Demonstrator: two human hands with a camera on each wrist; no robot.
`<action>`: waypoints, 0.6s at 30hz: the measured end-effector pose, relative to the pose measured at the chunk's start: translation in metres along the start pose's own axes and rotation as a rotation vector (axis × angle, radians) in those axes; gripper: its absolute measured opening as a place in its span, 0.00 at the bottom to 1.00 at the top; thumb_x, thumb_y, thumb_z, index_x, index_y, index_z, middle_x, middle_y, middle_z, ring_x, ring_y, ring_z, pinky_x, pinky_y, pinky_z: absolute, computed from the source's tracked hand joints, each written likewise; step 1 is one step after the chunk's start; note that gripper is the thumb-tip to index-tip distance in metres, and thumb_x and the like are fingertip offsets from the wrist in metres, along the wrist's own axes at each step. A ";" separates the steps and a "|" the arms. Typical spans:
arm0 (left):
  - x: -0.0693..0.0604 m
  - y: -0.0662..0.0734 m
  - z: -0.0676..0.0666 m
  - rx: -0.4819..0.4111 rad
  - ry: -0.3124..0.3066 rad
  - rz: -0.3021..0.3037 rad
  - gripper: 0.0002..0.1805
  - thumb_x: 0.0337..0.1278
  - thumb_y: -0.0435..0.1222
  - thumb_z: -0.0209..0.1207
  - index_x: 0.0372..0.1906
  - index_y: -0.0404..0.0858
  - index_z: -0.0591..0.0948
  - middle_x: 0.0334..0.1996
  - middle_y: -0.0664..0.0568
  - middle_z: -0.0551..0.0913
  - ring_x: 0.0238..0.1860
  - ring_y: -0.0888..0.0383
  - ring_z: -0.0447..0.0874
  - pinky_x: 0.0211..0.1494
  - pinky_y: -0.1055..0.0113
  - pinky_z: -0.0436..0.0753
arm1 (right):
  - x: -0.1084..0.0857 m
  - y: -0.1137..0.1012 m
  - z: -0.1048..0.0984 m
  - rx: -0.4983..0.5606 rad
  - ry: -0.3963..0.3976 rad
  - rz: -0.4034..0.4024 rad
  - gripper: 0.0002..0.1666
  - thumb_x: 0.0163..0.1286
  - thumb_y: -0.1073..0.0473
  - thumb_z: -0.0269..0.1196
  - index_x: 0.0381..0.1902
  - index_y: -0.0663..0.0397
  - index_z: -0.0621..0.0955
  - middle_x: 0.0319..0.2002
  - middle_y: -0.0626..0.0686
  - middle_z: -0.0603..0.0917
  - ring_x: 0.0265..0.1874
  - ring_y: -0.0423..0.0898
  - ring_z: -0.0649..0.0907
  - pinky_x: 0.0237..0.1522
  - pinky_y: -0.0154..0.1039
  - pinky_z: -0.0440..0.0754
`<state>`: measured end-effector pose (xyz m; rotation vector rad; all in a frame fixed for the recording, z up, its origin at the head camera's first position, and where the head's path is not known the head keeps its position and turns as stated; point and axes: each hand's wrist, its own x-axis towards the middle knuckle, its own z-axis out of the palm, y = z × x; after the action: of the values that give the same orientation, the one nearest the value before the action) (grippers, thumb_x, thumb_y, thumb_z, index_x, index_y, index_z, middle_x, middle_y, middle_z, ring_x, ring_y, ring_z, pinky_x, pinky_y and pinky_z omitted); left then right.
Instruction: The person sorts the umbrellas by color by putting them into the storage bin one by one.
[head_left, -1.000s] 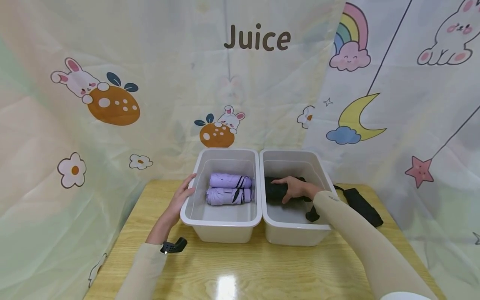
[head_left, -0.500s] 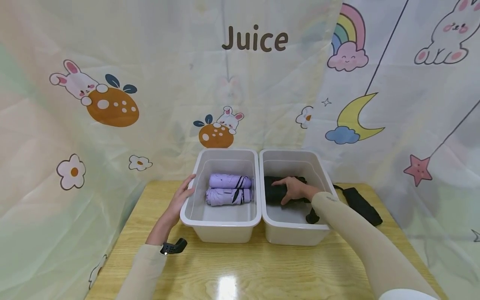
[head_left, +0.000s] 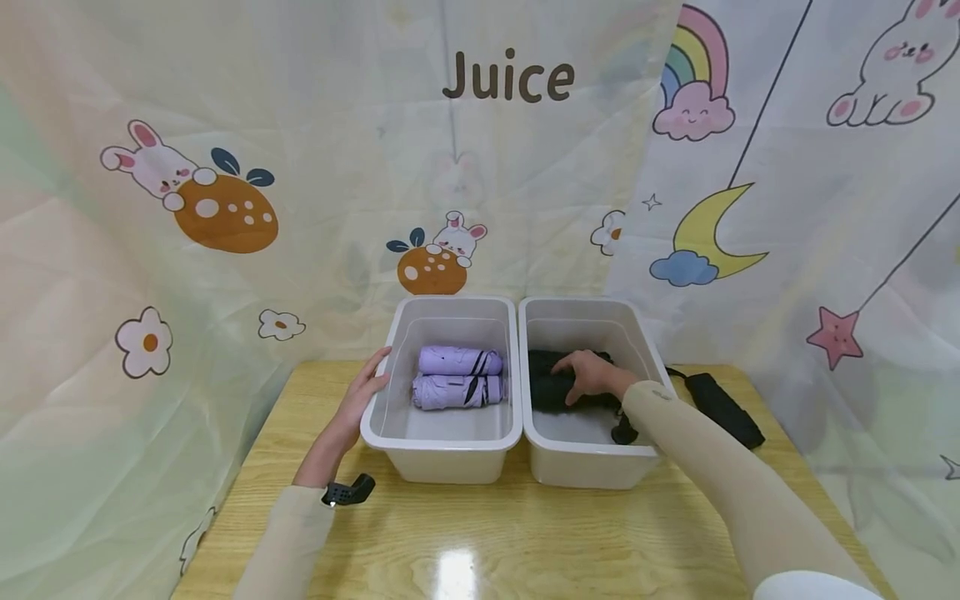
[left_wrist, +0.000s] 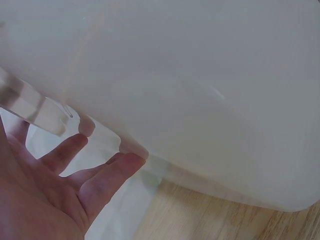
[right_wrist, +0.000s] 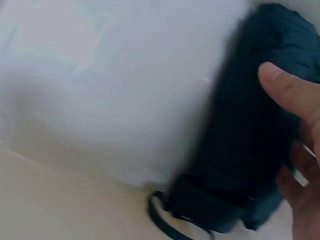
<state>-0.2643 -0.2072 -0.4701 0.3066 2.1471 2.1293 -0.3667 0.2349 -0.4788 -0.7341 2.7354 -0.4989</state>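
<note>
My left hand touches the outer left side of the left bin with straight, spread fingers. Two purple folding umbrellas, an upper one and a lower one, lie side by side in that bin. My right hand reaches into the right bin and rests on a dark folding umbrella. Its thumb lies across the fabric, while the fingers are at the far side, partly hidden. A second dark roll shows beside the first. A wrist loop hangs from the nearer end.
Another black folding umbrella lies on the wooden table, to the right of the bins. Both bins stand side by side near a cartoon-printed curtain. A dark band is on my left wrist.
My right hand's fingertips have drawn slightly to the right over the dark umbrella. My left hand stays against the left bin, and the purple umbrellas have not moved.
</note>
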 end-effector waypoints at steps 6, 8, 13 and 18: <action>-0.001 -0.002 0.000 0.016 -0.004 -0.008 0.30 0.76 0.41 0.42 0.77 0.46 0.51 0.74 0.41 0.50 0.67 0.36 0.58 0.61 0.43 0.68 | -0.002 -0.001 -0.020 0.104 0.042 -0.036 0.32 0.49 0.63 0.77 0.54 0.60 0.82 0.42 0.57 0.84 0.44 0.53 0.81 0.46 0.48 0.79; 0.000 -0.002 -0.001 0.007 -0.003 0.007 0.30 0.76 0.41 0.43 0.77 0.47 0.52 0.74 0.41 0.51 0.68 0.36 0.58 0.61 0.41 0.67 | -0.006 -0.002 -0.034 0.137 0.098 -0.045 0.30 0.52 0.63 0.75 0.55 0.62 0.81 0.43 0.58 0.85 0.44 0.54 0.82 0.46 0.48 0.79; 0.003 -0.002 -0.002 0.009 -0.013 0.016 0.30 0.76 0.41 0.43 0.77 0.46 0.51 0.75 0.40 0.50 0.67 0.35 0.58 0.61 0.41 0.68 | -0.029 -0.002 -0.076 0.351 0.184 -0.017 0.28 0.63 0.64 0.68 0.60 0.66 0.76 0.52 0.66 0.80 0.50 0.58 0.80 0.50 0.52 0.79; 0.003 0.002 -0.002 0.002 -0.021 0.019 0.31 0.76 0.41 0.42 0.78 0.46 0.50 0.75 0.40 0.49 0.68 0.36 0.57 0.61 0.42 0.67 | -0.061 0.009 -0.110 0.563 0.261 0.082 0.29 0.70 0.57 0.63 0.65 0.62 0.71 0.56 0.66 0.77 0.51 0.57 0.78 0.51 0.55 0.77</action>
<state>-0.2679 -0.2084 -0.4683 0.3489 2.1438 2.1239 -0.3570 0.3022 -0.3726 -0.4299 2.6188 -1.3489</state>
